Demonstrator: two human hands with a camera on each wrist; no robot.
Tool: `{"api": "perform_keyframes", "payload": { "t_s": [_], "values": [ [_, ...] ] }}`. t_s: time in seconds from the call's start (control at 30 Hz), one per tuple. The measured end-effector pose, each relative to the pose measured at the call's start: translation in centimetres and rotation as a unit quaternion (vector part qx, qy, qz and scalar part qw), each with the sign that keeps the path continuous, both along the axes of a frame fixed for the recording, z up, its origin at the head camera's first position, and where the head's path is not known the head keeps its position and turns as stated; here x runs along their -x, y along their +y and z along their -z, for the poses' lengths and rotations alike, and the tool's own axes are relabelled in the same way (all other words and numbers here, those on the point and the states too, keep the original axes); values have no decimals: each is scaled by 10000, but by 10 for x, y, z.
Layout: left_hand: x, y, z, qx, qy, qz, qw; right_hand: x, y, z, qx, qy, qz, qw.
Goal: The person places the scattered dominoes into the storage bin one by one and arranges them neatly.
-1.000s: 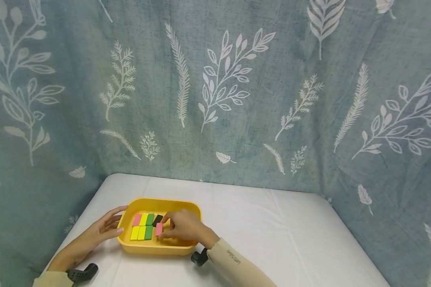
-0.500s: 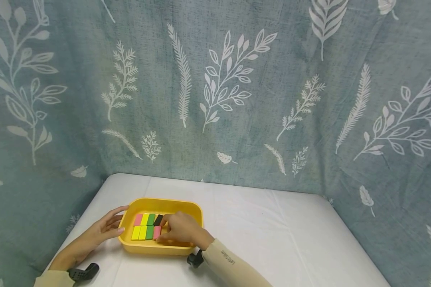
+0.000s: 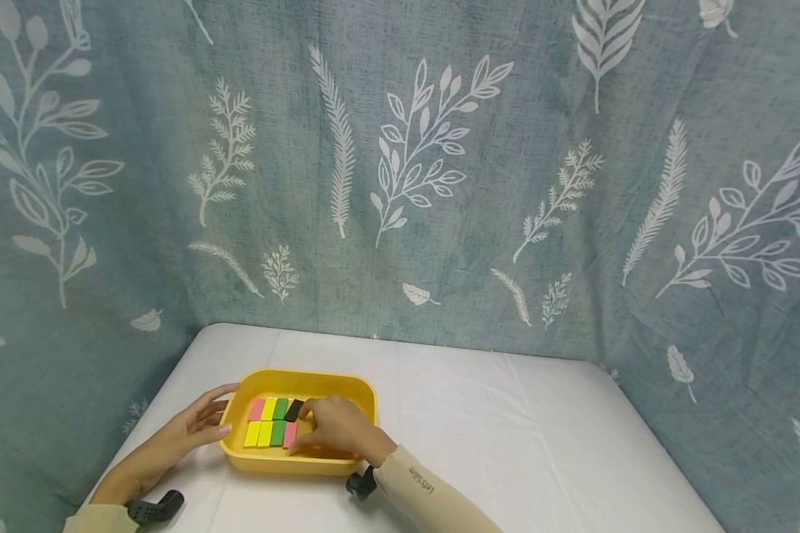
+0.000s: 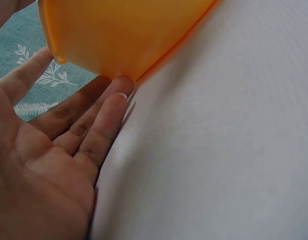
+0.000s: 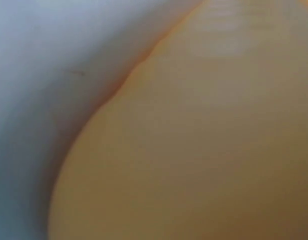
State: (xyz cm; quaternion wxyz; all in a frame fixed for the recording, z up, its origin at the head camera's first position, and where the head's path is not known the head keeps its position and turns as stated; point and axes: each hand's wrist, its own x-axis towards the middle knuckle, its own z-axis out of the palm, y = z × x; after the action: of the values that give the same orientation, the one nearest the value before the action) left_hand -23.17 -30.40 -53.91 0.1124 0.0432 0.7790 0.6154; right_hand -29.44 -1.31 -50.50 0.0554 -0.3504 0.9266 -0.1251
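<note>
A yellow tray [image 3: 300,465] stands on the white table. In it, small coloured blocks lie in two rows: pink [image 3: 256,409], yellow [image 3: 252,434], green [image 3: 277,433] and black [image 3: 294,410]. My right hand [image 3: 340,426] reaches into the tray, thumb and forefinger pinching a pink block [image 3: 290,434] at the right end of the near row, beside a green one. My left hand [image 3: 180,433] lies against the tray's left end, its fingertips touching the outer wall and rim. In the left wrist view, the fingers [image 4: 108,120] are extended along the wall. The tray's wall fills most of the right wrist view.
White cloth covers the table [image 3: 480,437], which extends right of the tray. A blue-green curtain [image 3: 387,281] with white leaf prints hangs behind it and at both sides. Black devices [image 3: 155,507] are strapped at both wrists.
My right hand has moved the pink block left and down, from a gap beside the green block to lying right alongside it. The left hand stays at the tray's end.
</note>
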Motion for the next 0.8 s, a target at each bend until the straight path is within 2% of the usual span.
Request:
{"api": "perform_keyframes", "payload": {
  "t_s": [0.17,0.8],
  "values": [
    [0,0,0,21,-34,-15,10000,1,-1,-2,-65,-82,133,9999],
    [1,0,1,22,-78,-26,10000,-1,-1,-3,23,-270,241,9993]
  ]
}}
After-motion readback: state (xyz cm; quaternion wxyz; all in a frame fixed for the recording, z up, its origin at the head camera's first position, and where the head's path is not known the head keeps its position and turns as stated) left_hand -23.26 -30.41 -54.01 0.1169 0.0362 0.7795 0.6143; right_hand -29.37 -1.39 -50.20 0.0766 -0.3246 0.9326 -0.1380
